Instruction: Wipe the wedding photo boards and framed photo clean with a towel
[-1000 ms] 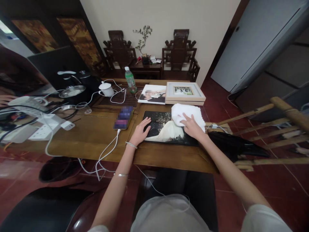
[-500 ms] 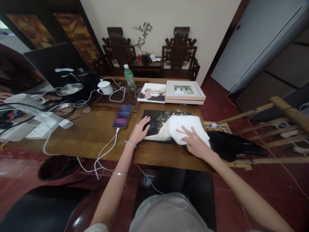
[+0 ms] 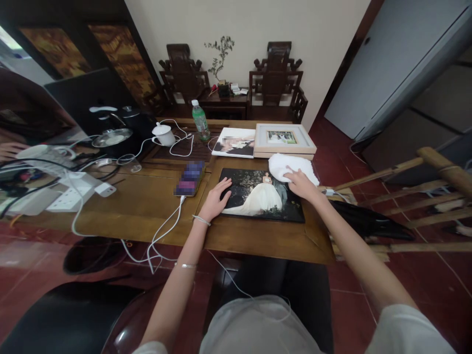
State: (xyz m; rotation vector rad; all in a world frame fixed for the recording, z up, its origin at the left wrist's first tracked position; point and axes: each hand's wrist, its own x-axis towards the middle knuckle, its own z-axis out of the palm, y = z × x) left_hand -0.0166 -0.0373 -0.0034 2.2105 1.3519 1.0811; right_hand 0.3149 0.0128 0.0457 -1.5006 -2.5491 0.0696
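Note:
A dark photo panel showing a figure in a long white gown lies flat on the wooden table in front of me. My left hand rests open on the panel's left edge, fingers outstretched and holding nothing. At the panel's upper right corner, my right hand holds a folded white towel against it, with its fingers partly over the cloth. The towel covers that corner and reaches close to the stacked frames behind.
Behind the panel are a framed picture and a white-edged photo panel. Left of my hand lies a charging phone. Further off are a bottle, a lidded cup, and a power strip. A bamboo chair stands right.
My right hand has slid the towel up and away from me, from the panel's right middle to its far corner, uncovering the gowned figure. The left hand stays in place.

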